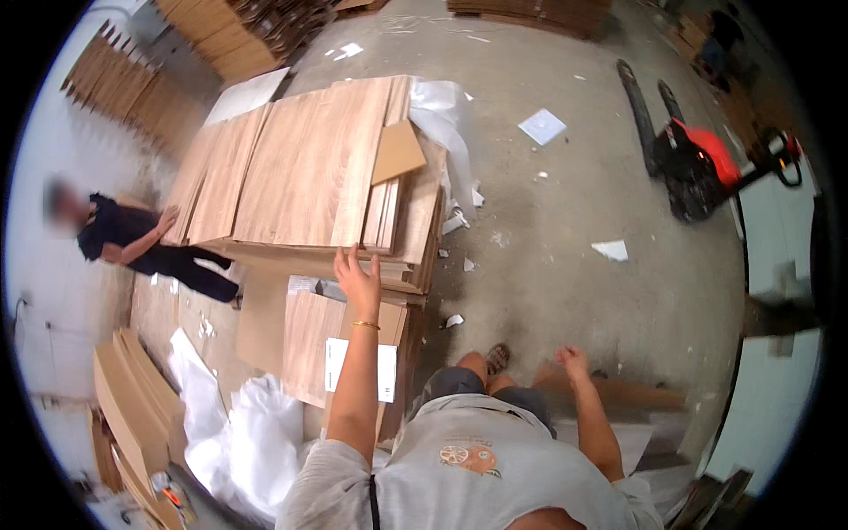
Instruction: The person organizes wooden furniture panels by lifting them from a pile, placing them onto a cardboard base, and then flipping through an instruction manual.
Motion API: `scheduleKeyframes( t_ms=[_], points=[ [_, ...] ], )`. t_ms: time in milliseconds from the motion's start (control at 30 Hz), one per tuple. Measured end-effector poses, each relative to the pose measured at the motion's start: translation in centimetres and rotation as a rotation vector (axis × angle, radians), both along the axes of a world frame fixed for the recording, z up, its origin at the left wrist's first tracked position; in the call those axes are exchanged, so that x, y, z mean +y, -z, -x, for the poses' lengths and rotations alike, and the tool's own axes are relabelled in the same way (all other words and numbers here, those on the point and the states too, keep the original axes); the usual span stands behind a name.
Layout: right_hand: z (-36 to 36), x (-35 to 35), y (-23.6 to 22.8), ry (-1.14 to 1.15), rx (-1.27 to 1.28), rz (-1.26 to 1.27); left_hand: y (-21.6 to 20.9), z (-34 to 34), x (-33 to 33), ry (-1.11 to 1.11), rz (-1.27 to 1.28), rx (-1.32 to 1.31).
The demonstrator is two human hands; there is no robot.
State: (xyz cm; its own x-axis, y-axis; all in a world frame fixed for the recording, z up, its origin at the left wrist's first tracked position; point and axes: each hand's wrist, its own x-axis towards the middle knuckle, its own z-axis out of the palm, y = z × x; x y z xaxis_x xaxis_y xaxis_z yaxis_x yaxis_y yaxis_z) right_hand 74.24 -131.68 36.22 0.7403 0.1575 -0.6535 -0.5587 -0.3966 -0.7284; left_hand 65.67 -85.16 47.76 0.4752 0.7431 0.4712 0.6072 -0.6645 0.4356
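Note:
My left hand (358,284) reaches forward with its fingers spread, and its fingertips are at the near edge of a large light wood-grain panel (305,168). It grips nothing; whether the fingertips press on the panel I cannot tell. That panel lies on top of a tall stack of boards (415,276). Narrower wood-grain boards (382,215) and a small tan board (399,153) sit at its right side. Away from the stack, at my right side, hangs my right hand (572,358). Its fingers are loosely bent and apart, with nothing visible in them.
A person in dark clothes (132,234) stands left of the stack, a hand on its edge. White foam wrap (265,433) lies beside a lower panel pile (314,331). A red and black pallet jack (698,163) stands far right. White scraps (541,126) litter the concrete floor (530,230).

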Motion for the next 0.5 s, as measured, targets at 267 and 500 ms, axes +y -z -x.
scheduleKeyframes(
  t_ms=[267,500],
  points=[
    [-16.4,12.7,-3.7,-0.449,-0.097,-0.225,-2.2,-6.8,7.3,-0.168,0.164,0.357],
    [-22.5,20.5,-5.5,-0.585,-0.058,-0.109,0.1,-9.1,7.3,-0.088,0.111,0.312]
  ],
)
